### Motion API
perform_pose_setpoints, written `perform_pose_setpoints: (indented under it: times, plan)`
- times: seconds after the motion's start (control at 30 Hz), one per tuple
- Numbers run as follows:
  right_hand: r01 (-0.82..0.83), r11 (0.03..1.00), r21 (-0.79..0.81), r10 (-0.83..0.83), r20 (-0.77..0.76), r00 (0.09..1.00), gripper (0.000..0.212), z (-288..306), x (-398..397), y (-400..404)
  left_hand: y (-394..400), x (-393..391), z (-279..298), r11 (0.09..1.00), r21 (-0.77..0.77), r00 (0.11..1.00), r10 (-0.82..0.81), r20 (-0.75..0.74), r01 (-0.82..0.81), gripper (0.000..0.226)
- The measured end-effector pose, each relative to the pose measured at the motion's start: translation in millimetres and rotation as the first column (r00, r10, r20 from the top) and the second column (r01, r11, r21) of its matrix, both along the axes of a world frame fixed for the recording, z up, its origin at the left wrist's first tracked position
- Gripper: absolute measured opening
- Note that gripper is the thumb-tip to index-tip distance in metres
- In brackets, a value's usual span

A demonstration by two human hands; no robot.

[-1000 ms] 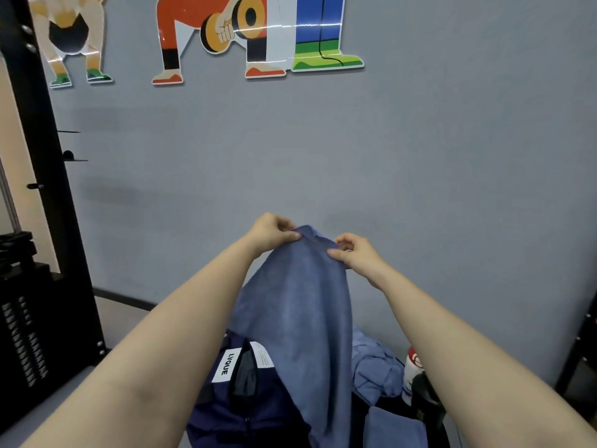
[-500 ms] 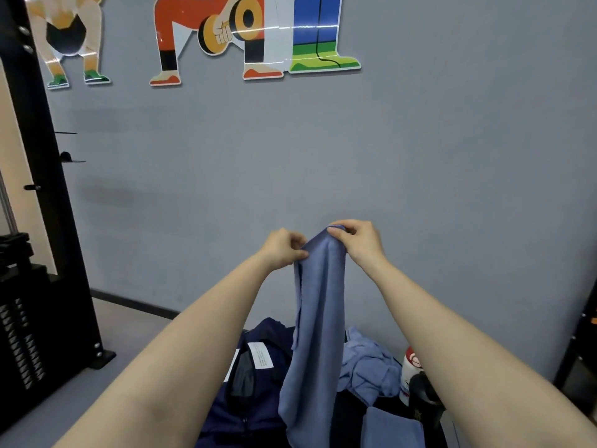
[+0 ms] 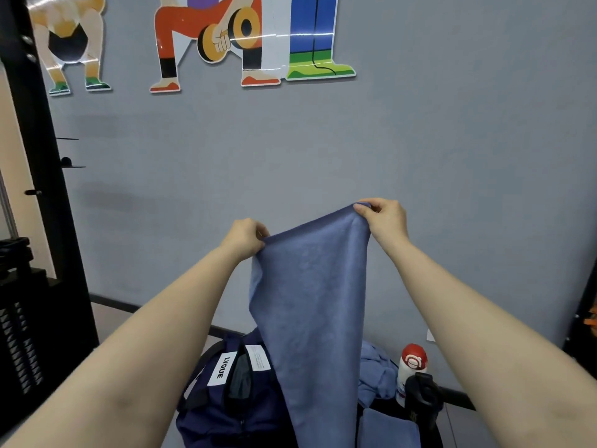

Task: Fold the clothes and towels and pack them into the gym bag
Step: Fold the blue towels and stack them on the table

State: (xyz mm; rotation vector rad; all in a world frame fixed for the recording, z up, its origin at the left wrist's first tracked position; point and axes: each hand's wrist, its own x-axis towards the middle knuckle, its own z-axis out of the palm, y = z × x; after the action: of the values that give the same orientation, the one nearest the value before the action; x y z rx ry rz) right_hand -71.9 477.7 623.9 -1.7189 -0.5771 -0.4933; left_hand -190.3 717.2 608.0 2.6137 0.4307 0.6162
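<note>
Head view: the left hand (image 3: 244, 237) and right hand (image 3: 384, 218) each pinch with their fingers a top corner of the blue towel (image 3: 310, 305), which hangs spread above the bag (image 3: 223, 412); it is not yet folded. Right of the bag lie a crumpled blue cloth (image 3: 376, 373) and a folded one (image 3: 387, 430); so I judge most of the packing is left.

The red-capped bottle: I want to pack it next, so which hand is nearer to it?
Right. The right hand holds the blue towel's upper corner above and slightly left of the red-capped bottle. The left hand grips the other corner, farther left.
</note>
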Motion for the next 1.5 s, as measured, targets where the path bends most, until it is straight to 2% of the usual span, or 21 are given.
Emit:
perform_pose_setpoints:
  times: [0.1, 0.2, 0.33, 0.4, 0.47, 0.6, 0.8, 1.27, 1.5]
  plan:
    - [0.028, 0.999, 0.021, -0.028, 0.003, 1.000, 0.012, 5, -1, -11, 4, -6, 4, 1.000, 0.015, 1.000, -0.014, -0.007, 0.014, 0.026]
    - [0.047, 0.998, 0.032, -0.046, -0.015, 0.999, 0.013, 6, -3, -20, 2, -12, 0, 0.996, 0.075, 0.995, -0.046, -0.087, 0.053, 0.023]
    - [0.078, 0.997, 0.020, -0.077, -0.032, 0.997, 0.014, 6, -6, -33, 0, -18, -9, 0.990, 0.137, 0.987, 0.006, -0.162, 0.016, 0.026]
    - [0.092, 0.996, 0.015, -0.091, -0.033, 0.995, 0.015, 5, -6, -41, -1, -21, -8, 0.993, 0.111, 0.996, 0.036, -0.081, -0.026, 0.027]
    - [0.111, 0.994, 0.017, -0.110, -0.031, 0.993, 0.015, 4, -7, -48, -4, -22, -3, 0.997, 0.054, 0.996, 0.053, 0.070, -0.057, 0.027]
    - [0.152, 0.988, -0.004, -0.152, 0.013, 0.988, 0.018, 3, -12, -61, -15, -28, 15, 0.992, -0.119, 0.937, 0.076, 0.342, -0.037, 0.024]
    - [0.180, 0.982, 0.063, -0.181, 0.019, 0.983, 0.017, -2, -29, -74, -30, -43, 33, 0.982, -0.188, 0.853, 0.089, 0.514, 0.010, 0.020]
    - [0.224, 0.968, 0.112, -0.235, 0.091, 0.968, 0.018, -4, -96, -103, -58, -106, 37, 0.989, -0.144, 0.807, 0.077, 0.585, 0.010, 0.019]
    - [0.238, 0.969, 0.066, -0.243, 0.085, 0.966, 0.018, -15, -107, -112, -63, -124, 29, 0.996, -0.094, 0.836, 0.049, 0.547, 0.003, 0.019]
